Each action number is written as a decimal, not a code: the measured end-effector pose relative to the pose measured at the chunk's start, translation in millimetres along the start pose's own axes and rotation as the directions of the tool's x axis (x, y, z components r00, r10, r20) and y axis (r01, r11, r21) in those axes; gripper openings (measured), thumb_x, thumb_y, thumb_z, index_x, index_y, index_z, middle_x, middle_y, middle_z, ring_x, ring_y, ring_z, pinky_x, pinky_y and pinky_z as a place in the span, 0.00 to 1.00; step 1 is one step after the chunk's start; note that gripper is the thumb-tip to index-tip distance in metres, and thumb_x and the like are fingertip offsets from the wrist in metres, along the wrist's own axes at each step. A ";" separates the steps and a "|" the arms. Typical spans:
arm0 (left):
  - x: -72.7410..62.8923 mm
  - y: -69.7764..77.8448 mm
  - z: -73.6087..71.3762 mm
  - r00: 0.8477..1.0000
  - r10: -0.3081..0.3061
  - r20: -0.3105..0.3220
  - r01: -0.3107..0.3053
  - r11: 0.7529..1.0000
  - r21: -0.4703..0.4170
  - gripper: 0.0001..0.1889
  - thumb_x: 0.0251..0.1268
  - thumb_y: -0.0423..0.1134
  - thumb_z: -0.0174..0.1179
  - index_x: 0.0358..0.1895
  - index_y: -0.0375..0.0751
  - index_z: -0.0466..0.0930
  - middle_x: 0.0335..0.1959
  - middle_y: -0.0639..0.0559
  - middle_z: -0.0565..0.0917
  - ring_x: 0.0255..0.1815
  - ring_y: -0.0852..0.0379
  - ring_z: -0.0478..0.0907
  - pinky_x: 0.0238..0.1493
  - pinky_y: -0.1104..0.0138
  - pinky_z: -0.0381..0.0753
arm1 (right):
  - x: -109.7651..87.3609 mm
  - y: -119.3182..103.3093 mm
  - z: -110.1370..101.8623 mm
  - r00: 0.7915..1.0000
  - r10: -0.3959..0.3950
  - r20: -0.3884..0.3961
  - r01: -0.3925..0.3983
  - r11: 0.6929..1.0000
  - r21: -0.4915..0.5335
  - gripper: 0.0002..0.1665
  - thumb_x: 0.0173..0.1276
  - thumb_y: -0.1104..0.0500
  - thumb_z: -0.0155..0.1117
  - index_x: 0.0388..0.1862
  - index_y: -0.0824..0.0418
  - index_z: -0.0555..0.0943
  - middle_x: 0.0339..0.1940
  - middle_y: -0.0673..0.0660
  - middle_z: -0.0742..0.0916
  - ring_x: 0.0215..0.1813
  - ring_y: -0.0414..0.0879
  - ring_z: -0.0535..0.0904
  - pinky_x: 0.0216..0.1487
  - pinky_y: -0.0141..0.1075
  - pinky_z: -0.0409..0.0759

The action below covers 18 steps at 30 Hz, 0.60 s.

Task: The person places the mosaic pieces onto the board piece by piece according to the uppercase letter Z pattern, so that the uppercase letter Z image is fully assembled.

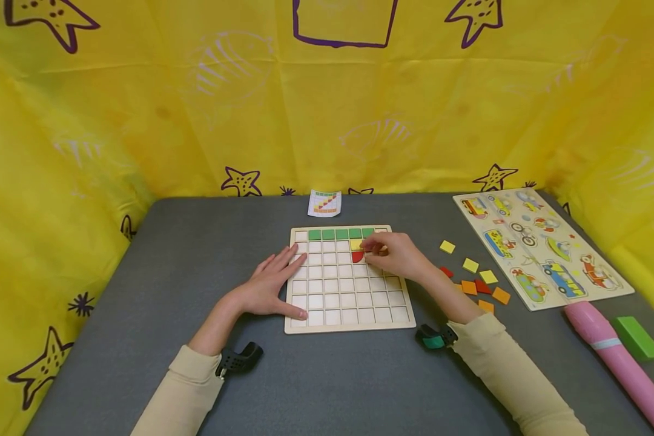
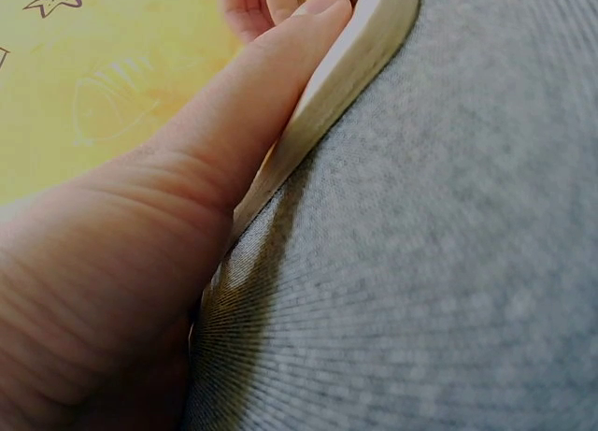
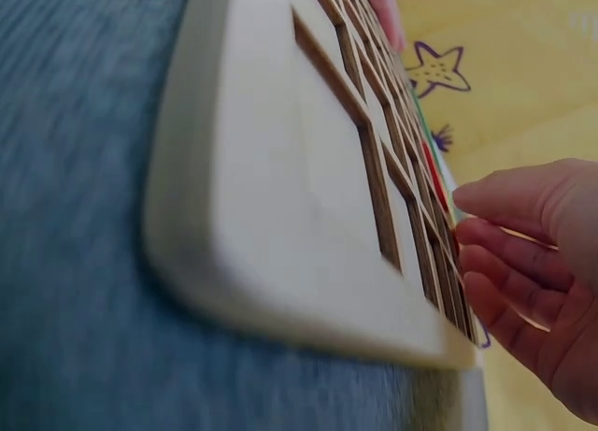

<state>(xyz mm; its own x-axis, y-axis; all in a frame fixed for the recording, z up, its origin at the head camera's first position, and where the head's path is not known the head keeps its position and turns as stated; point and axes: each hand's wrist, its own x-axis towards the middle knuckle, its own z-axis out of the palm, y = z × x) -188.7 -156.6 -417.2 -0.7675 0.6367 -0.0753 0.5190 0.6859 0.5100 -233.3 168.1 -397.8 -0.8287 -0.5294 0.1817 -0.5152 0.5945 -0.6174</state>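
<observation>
A pale wooden grid board (image 1: 350,329) lies on the grey table. Its top row holds several green square tiles (image 1: 329,234). Below their right end sit a yellow square tile (image 1: 355,244) and a red piece (image 1: 357,257). My left hand (image 1: 267,284) rests spread along the board's left edge, thumb (image 2: 280,62) on the lower rim. Over the upper right cells is my right hand (image 1: 395,254), its fingertips right at the yellow tile and the red piece. In the right wrist view its thumb (image 3: 505,195) and bent fingers stand slightly apart, with no piece showing between them.
A small pattern card (image 1: 324,204) lies behind the board. To the right are loose yellow tiles (image 1: 470,265), orange tiles (image 1: 501,295) and red triangles (image 1: 482,286). Farther right lie a picture puzzle board (image 1: 545,242), a pink stick-like object (image 1: 616,354) and a green block (image 1: 639,339).
</observation>
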 end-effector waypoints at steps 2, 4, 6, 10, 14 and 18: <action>-0.3 0.3 0.0 1.000 0.000 -0.002 0.000 1.000 -0.001 0.61 0.49 0.67 0.69 0.79 0.42 0.44 0.80 0.42 0.37 0.79 0.43 0.33 0.71 0.43 0.37 | -4.3 3.7 -3.6 1.000 0.003 -0.020 -0.003 1.000 -0.001 0.11 0.63 0.63 0.69 0.45 0.63 0.85 0.37 0.52 0.87 0.38 0.45 0.80 0.41 0.41 0.79; -0.5 0.6 -0.2 1.000 0.000 -0.005 0.000 1.000 -0.001 0.61 0.48 0.66 0.69 0.79 0.42 0.44 0.80 0.42 0.38 0.79 0.43 0.33 0.71 0.43 0.37 | -9.8 8.8 -8.9 0.999 0.017 -0.042 -0.018 1.000 -0.008 0.11 0.64 0.63 0.69 0.45 0.62 0.85 0.37 0.52 0.87 0.37 0.45 0.80 0.39 0.41 0.79; -0.6 1.0 -0.4 1.000 0.001 -0.008 -0.001 1.000 -0.002 0.61 0.48 0.66 0.69 0.79 0.42 0.44 0.80 0.42 0.38 0.79 0.43 0.33 0.71 0.43 0.37 | -16.4 15.1 -16.0 0.997 0.044 -0.066 -0.046 0.998 -0.032 0.10 0.64 0.63 0.69 0.44 0.62 0.85 0.35 0.52 0.86 0.36 0.46 0.79 0.38 0.41 0.77; -1.3 1.5 -0.6 1.000 0.003 -0.010 -0.003 1.000 -0.004 0.61 0.49 0.66 0.69 0.79 0.41 0.45 0.80 0.42 0.38 0.79 0.43 0.34 0.71 0.43 0.37 | -31.8 31.1 -33.1 0.988 0.120 -0.102 -0.130 0.986 -0.102 0.09 0.65 0.62 0.68 0.43 0.62 0.85 0.38 0.56 0.86 0.39 0.49 0.79 0.42 0.44 0.77; -1.5 2.1 -0.5 1.000 0.002 -0.008 -0.003 1.000 -0.006 0.61 0.49 0.66 0.69 0.79 0.41 0.45 0.80 0.42 0.38 0.79 0.43 0.34 0.71 0.43 0.37 | -48.6 46.5 -51.4 0.970 0.201 -0.139 -0.222 0.961 -0.166 0.08 0.66 0.63 0.67 0.43 0.63 0.85 0.43 0.61 0.85 0.43 0.55 0.79 0.46 0.49 0.76; -1.3 2.3 -0.4 1.000 0.002 -0.005 -0.002 1.000 -0.010 0.61 0.48 0.66 0.69 0.79 0.42 0.44 0.80 0.42 0.37 0.79 0.43 0.34 0.71 0.43 0.37 | -61.6 56.2 -65.5 0.953 0.252 -0.168 -0.282 0.940 -0.194 0.11 0.65 0.65 0.65 0.45 0.66 0.84 0.45 0.67 0.84 0.47 0.61 0.77 0.50 0.55 0.73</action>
<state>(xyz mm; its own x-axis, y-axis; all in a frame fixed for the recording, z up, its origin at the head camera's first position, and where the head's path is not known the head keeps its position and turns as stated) -186.7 -156.0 -415.6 -0.7684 0.6361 -0.0705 0.5163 0.6812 0.5190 -225.5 273.7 -393.6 -0.9562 -0.2536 0.1462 -0.2927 0.8253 -0.4829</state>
